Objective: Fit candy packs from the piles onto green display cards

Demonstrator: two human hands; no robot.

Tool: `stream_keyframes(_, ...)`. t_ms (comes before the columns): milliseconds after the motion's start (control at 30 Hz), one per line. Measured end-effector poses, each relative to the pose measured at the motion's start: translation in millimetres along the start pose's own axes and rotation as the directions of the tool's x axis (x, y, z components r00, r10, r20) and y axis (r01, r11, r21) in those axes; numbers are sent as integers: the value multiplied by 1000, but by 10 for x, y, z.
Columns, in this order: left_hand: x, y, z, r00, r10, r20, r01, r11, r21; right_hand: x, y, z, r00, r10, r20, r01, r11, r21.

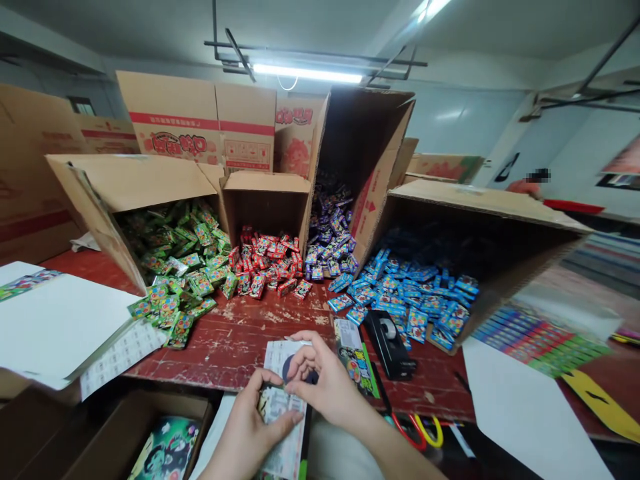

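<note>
Both hands hold a flat printed card (281,400) at the near edge of a worn red table (240,340). My left hand (250,427) grips its lower part from below, thumb on top. My right hand (320,383) pinches its upper edge with the fingertips. Just right of the hands lies a small colourful pack (356,360), and beyond it a black tape dispenser (391,343).
Tipped cardboard boxes spill small packets onto the table: green (180,267), red (267,263), purple (327,243) and blue (415,293). White sheets (55,327) lie at the left, another (520,407) at the right. Scissors (420,430) hang off the front edge. An open box (150,433) stands below left.
</note>
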State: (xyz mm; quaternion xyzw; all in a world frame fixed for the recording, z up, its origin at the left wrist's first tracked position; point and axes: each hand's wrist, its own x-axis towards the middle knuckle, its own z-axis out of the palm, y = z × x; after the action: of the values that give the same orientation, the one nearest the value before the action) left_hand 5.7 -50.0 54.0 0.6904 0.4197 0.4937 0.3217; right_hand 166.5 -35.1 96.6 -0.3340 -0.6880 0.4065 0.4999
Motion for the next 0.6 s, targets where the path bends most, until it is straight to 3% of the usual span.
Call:
stream_keyframes(133, -29, 41, 27, 1000, -16, -7, 15, 999, -43, 21, 75, -36, 995, 96, 6, -96, 979, 181)
stream_keyframes(300, -88, 118, 115, 995, -46, -85, 15, 941, -337, 38, 126, -75, 921, 324, 219, -390, 787, 479)
stream_keyframes(367, -88, 138, 139, 993, -72, -91, 29, 916, -401, 34, 145, -77, 930, 320, 182, -367, 776, 513)
stream_keyframes(467, -64, 135, 165, 994, -68, -81, 30, 915, -403, 12, 177, -85, 951, 282, 123, -307, 827, 471)
stream_keyframes(600, -54, 118, 230, 995, -42, -91, -1, 903, -429, -35, 211, -121, 957, 221, 190, -281, 872, 401)
